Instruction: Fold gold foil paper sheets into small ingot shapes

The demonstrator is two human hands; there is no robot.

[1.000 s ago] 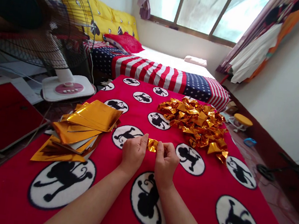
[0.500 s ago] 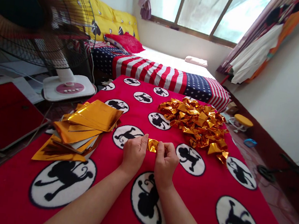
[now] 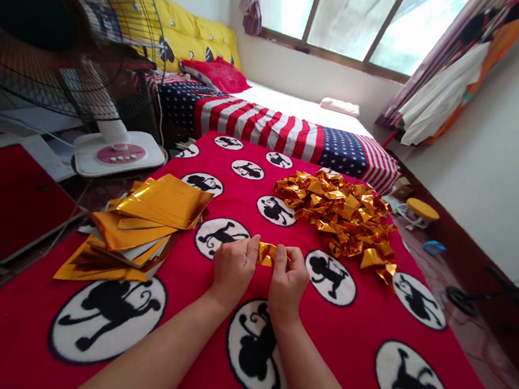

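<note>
A small folded piece of gold foil paper (image 3: 266, 254) is stretched between my two hands above the red cloth. My left hand (image 3: 234, 268) pinches its left end, with the thumb on top. At the other end, my right hand (image 3: 289, 276) grips it between thumb and curled fingers. Only the shiny middle of the piece shows; both ends are hidden in my fingers. To the left lies a fanned stack of flat gold foil sheets (image 3: 164, 202). A heap of folded gold foil pieces (image 3: 346, 215) covers the cloth at the far right.
The red cloth (image 3: 338, 362) with monkey prints covers the table. A spinning fan (image 3: 118, 149) stands at the left, beside a dark red panel (image 3: 8, 195). Behind the table is a bed (image 3: 268, 123) under a window. A yellow stool (image 3: 422, 208) stands on the floor at right.
My hands have barely moved, with a slight shift of the fingers on the gold foil paper. The stack and the heap look the same.
</note>
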